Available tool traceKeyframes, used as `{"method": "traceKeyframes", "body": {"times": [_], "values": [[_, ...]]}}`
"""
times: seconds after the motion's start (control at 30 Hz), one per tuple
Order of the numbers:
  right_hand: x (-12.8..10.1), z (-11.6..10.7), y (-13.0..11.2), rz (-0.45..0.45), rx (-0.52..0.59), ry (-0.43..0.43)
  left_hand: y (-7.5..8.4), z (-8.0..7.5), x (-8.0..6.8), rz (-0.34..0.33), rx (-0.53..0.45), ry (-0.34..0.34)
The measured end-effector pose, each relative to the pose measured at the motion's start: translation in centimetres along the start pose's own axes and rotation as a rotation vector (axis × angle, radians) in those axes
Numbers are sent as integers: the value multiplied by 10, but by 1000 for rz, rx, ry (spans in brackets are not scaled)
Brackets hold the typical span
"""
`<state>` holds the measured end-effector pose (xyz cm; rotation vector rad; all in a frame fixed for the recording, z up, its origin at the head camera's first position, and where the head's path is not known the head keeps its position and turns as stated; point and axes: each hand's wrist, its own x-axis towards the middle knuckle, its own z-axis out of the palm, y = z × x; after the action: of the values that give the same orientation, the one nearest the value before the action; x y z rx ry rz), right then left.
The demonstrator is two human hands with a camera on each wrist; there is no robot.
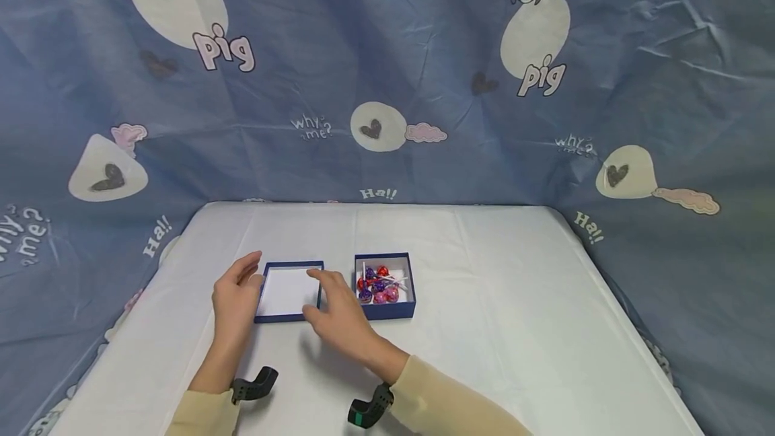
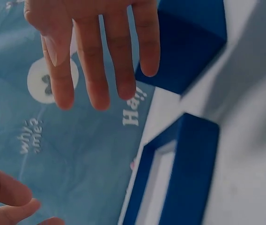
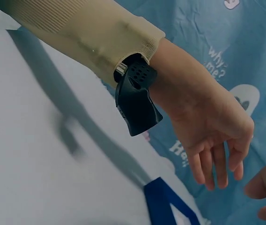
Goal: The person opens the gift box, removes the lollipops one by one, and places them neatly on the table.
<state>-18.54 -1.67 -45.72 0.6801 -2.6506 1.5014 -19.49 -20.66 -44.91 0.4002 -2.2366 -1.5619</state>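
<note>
A shallow blue box [image 1: 289, 292] with a bare white inside lies on the white table. My left hand [image 1: 238, 290] stands open at its left edge, and my right hand [image 1: 331, 303] hovers open at its right edge, fingers spread over the near corner. Whether either hand touches the rim cannot be told. The left wrist view shows the right hand [image 2: 100, 51] with straight fingers above the blue rim [image 2: 189, 173]. In the right wrist view the left hand [image 3: 212, 140] hangs relaxed above a blue corner [image 3: 163, 204]. A second blue box [image 1: 385, 284], just to the right, holds several red and purple lollipops [image 1: 378, 284].
The white table [image 1: 514, 301] is backed and flanked by a blue cartoon-printed cloth [image 1: 387, 73]. Black wrist cameras [image 1: 254, 385] sit on both forearms near the front edge.
</note>
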Motion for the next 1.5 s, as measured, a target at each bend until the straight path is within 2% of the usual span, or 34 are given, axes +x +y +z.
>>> {"method": "traceKeyframes", "body": {"times": [0.3, 0.53, 0.7, 0.93, 1.17, 1.5], "values": [[8, -29, 3, 7, 39, 12, 21, 20, 0, 42, -43, -99], [10, -56, 11, -5, 78, 43, 32, 43, -5, 86, -66, -215], [13, -71, 22, -31, 44, 49, 33, 58, -10, 122, -132, -307], [14, -92, 43, -30, 0, 42, 25, 77, -28, 156, -214, -445], [16, -107, 58, 11, -43, 35, 15, 87, -38, 159, -239, -476], [14, -117, 80, 5, -149, 13, 5, 98, -45, 130, -226, -494]]}}
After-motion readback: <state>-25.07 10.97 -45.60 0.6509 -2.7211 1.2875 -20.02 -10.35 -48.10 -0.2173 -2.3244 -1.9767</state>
